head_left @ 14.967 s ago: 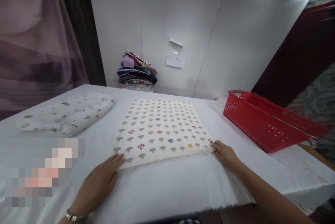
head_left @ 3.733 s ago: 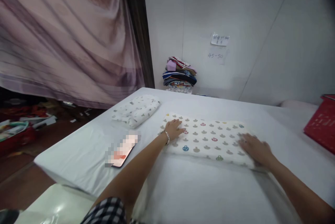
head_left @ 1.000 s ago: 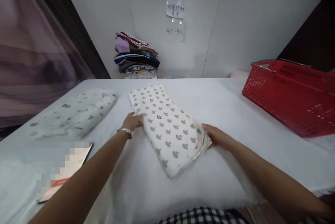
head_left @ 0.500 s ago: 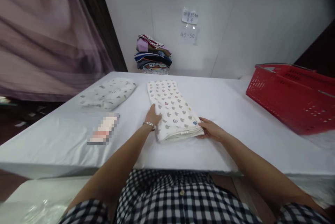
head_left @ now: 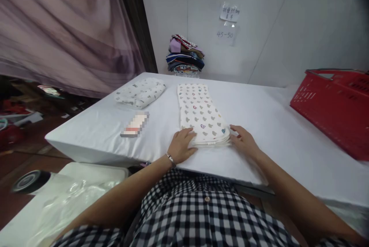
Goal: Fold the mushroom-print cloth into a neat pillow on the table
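A folded white cloth (head_left: 200, 110) printed with small grey and coloured motifs lies lengthwise on the white-covered table (head_left: 253, 116), its layered edges facing me. At its near left corner my left hand (head_left: 181, 146), with a bracelet at the wrist, rests with fingers on the fabric and the thumb apart, open. My right hand (head_left: 245, 142) touches the near right corner with its fingertips, fingers apart. Another white printed cloth (head_left: 141, 92), loosely bundled, lies at the far left. Between that bundle and my left hand is a phone-shaped item (head_left: 135, 124) with its surface blurred out.
A red plastic basket (head_left: 331, 108) stands on the right side of the table. A stack of folded fabrics (head_left: 186, 54) sits at the back against the wall, under paper notes (head_left: 229, 12). Pinkish drapery (head_left: 72, 27) hangs at left. Clear plastic (head_left: 72, 201) lies on a lower white surface.
My view has turned, so the scene sits further right. My left hand has slid from the cloth's left side to its near left corner. My right hand stays by the right corner.
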`<state>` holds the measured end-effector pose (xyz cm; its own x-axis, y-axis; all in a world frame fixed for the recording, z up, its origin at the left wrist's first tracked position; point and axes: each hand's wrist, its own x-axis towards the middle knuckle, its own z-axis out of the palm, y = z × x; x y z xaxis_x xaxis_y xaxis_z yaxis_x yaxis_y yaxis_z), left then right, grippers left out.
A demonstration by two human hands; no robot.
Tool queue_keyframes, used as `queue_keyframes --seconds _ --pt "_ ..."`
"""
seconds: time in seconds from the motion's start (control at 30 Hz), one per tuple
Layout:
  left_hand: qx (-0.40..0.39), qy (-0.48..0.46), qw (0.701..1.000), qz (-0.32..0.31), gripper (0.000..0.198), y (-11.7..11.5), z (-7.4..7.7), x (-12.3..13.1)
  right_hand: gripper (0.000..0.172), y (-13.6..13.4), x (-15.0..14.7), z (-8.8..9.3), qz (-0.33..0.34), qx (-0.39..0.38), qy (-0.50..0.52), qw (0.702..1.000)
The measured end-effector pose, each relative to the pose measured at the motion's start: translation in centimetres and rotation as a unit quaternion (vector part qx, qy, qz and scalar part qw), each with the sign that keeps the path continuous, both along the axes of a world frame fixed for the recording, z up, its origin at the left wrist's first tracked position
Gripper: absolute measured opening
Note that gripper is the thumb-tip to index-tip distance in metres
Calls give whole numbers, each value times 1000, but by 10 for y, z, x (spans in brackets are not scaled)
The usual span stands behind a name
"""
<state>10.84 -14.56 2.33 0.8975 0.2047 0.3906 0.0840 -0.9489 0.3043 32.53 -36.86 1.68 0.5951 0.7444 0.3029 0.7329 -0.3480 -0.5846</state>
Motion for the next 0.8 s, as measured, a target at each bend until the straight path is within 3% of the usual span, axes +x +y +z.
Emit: queue_keyframes --seconds 0.13,0.23,0.37,0.47,0.6,0.8 --pt "-62 -17 998 7 22 1 1 4 43 1 -1 -9 139 38 -103 984" --pt "-139 -8 990 5 15 10 7 12 41 7 -2 -6 153 28 -149 977" --pt "-223 66 973 -10 21 23 16 19 27 21 -21 7 146 85 -184 968" --pt "-245 102 964 -9 28 28 19 22 20 35 -51 17 187 118 -164 961" --pt "-244 93 965 0 33 27 20 23 26 55 -88 17 250 67 -129 957" --pt "-240 72 968 14 35 22 20 21 36 71 -108 2 243 29 -132 961"
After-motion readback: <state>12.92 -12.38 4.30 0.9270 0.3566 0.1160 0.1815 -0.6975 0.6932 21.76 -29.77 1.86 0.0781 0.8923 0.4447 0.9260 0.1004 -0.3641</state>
